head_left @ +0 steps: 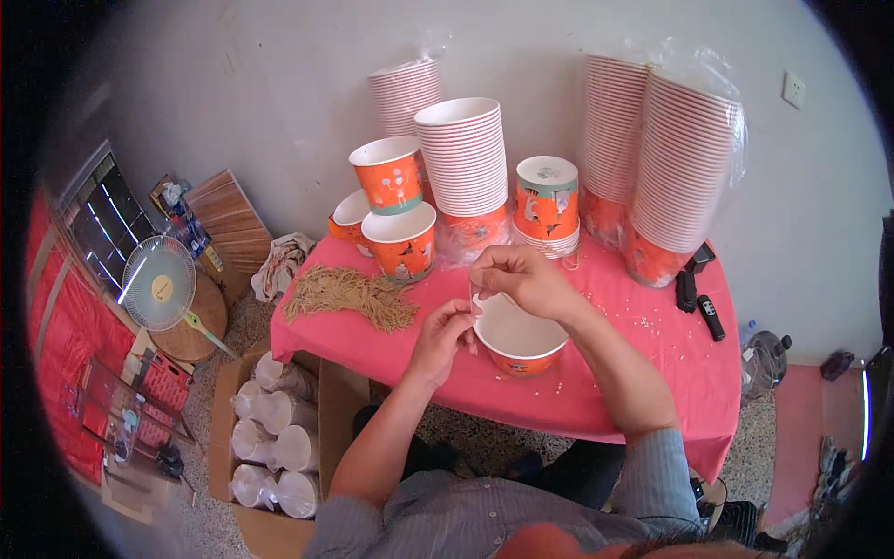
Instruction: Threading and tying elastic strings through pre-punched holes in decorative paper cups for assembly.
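An orange paper bucket (pixel 521 363) with a white inside stands upright at the table's near edge, in front of me. My left hand (pixel 442 343) is closed in a pinch at the left side of its rim. Just above that rim, my right hand (pixel 526 279) is closed too, thumb against fingers, on what looks like a thin cord running down toward the left fingertips. Whatever the left fingers hold is too small to make out. A bundle of tan cords (pixel 352 296) lies to the left of my hands.
Behind the bucket stand a tall stack of paper buckets (pixel 461 158), loose buckets (pixel 399 238), an upside-down one (pixel 547 205) and plastic-wrapped stacks (pixel 684 158). White bits (pixel 643 321) dot the pink tablecloth (pixel 680 391). A carton of wrapped containers (pixel 331 419) sits on the floor.
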{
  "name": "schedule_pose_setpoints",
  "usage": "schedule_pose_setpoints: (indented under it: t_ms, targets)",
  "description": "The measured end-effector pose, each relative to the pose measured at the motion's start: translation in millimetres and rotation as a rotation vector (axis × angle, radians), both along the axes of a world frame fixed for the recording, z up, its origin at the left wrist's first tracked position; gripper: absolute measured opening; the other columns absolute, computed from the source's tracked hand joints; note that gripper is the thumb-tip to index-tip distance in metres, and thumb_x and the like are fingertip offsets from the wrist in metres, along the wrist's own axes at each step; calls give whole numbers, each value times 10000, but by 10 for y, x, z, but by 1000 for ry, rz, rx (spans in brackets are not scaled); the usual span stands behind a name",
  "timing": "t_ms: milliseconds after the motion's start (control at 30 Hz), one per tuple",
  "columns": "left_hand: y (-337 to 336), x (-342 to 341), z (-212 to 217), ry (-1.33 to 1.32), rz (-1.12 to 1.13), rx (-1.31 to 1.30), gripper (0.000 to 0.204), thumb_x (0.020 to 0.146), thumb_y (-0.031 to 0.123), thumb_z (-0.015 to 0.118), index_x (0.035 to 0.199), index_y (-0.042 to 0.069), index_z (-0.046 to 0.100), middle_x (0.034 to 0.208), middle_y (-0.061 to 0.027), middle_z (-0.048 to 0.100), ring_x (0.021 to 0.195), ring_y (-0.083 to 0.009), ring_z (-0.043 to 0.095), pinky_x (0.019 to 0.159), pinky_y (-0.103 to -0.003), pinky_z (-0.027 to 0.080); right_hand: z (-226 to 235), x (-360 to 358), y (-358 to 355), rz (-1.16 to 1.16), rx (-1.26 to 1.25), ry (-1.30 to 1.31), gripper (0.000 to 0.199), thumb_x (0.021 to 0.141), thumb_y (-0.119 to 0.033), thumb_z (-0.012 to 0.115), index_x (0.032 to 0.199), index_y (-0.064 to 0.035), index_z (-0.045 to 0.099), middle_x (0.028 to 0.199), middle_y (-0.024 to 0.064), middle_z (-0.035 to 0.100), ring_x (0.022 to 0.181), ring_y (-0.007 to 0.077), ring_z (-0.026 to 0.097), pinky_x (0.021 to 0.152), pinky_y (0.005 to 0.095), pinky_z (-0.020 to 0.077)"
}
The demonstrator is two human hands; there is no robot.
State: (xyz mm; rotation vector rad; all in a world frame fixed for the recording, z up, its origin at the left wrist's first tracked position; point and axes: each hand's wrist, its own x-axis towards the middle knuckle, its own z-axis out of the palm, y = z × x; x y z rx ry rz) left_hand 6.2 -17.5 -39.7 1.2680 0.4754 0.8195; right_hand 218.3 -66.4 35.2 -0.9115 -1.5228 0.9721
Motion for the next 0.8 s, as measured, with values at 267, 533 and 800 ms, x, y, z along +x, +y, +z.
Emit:
schedule_pose_setpoints:
  t_ms: [267, 533, 800]
  targets:
    - [13, -43, -7, -50, -64, -90, 142, 1029, 133, 631, 1112, 44, 706, 758, -19, 610, 642, -133, 615, 614, -305, 533, 59, 40, -35, 5, -34, 7, 147, 1076, -121, 675, 1063, 6, 747, 959, 38, 752, 884, 109, 697, 814, 283, 568]
    - [106, -76, -79, 102, -115, 230, 223, 1034, 76, 644, 1251, 30, 678, 956, -41, 680, 740, -136, 627, 693, -282, 525, 157, 99, -128, 50, -61, -60, 136, 1067, -106, 693, 1089, 14, 752, 954, 44, 761, 866, 106, 705, 801, 282, 575]
    - [175, -249, 175, 382, 302, 1038, 215, 964, 140, 810, 1156, 53, 767, 1223, -108, 703, 1114, -260, 695, 976, -367, 555, 502, 121, -506, -56, 121, -587, 115, 968, -66, 772, 1070, -18, 792, 910, 39, 780, 826, 97, 691, 758, 292, 560]
